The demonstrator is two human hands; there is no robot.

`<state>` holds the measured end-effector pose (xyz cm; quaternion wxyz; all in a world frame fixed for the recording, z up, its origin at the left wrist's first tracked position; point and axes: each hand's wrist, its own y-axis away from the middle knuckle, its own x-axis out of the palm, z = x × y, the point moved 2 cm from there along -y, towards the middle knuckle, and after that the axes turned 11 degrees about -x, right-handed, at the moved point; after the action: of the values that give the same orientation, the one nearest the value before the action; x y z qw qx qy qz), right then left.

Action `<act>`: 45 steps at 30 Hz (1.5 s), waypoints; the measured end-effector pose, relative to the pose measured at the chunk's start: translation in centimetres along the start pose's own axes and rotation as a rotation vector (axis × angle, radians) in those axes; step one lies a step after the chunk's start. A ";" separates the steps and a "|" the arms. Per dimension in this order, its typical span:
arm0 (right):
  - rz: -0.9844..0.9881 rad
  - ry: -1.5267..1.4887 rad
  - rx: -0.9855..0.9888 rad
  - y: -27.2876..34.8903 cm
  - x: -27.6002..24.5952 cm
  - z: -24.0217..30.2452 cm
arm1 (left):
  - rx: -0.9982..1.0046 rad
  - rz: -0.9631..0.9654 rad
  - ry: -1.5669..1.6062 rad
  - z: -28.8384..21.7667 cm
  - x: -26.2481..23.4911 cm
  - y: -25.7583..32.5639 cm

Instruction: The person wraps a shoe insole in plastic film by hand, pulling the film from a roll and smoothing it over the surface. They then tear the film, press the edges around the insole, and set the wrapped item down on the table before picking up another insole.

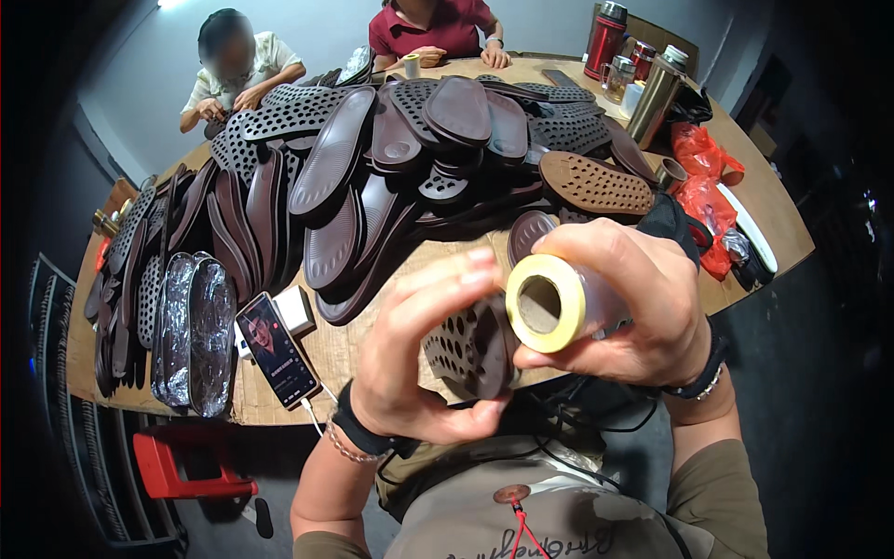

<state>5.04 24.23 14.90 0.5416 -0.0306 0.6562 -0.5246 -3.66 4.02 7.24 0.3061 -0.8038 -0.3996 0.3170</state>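
Note:
My right hand [624,298] grips a roll of labels or tape [543,303], pale yellow at the end with a cardboard core facing left. My left hand [419,345] curls around a brown perforated insole [461,349], tilted up, its thumb at the lower end and fingers near the upper end. The roll's rim is close to the insole's right side; whether they touch I cannot tell. Just beyond my hands, a large heap of dark brown insoles [335,158] covers the table, some with holes facing up. A tan perforated insole [596,184] rests on its right side.
A phone [277,345] on a cable and a white box [294,309] lie left of my hands, beside plastic-wrapped insoles [209,326]. Red bags [705,210], a steel flask [656,98] and a red thermos [606,42] stand right. Two people sit opposite. A red stool [186,461] is below.

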 end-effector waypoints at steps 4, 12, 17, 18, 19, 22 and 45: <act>-0.004 0.039 -0.023 -0.5 0.3 0.1 | -0.120 -0.090 -0.192 -1.2 0.5 -0.4; 0.060 -0.146 0.032 -0.6 0.3 -0.3 | -0.226 -0.113 -0.141 -1.8 -0.2 1.0; -0.056 -0.030 -0.048 -0.6 -0.2 0.5 | -0.222 -0.070 -0.059 -1.6 -0.4 1.6; -0.150 0.052 -0.057 -0.4 -0.1 0.8 | -0.222 -0.074 -0.063 -1.8 -0.4 1.8; -0.179 0.070 -0.046 -0.5 -0.2 1.2 | -0.228 -0.061 -0.072 -2.2 -0.3 2.0; -0.165 0.107 -0.034 -0.7 0.4 0.7 | -0.219 -0.036 -0.078 -2.6 0.0 2.3; -0.094 0.043 0.103 0.6 1.7 1.7 | -0.115 -0.046 0.100 -0.7 1.0 4.2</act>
<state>5.90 22.40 13.52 0.5030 -0.0222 0.6376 -0.5831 -0.75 2.58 4.31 0.2864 -0.8254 -0.4198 0.2460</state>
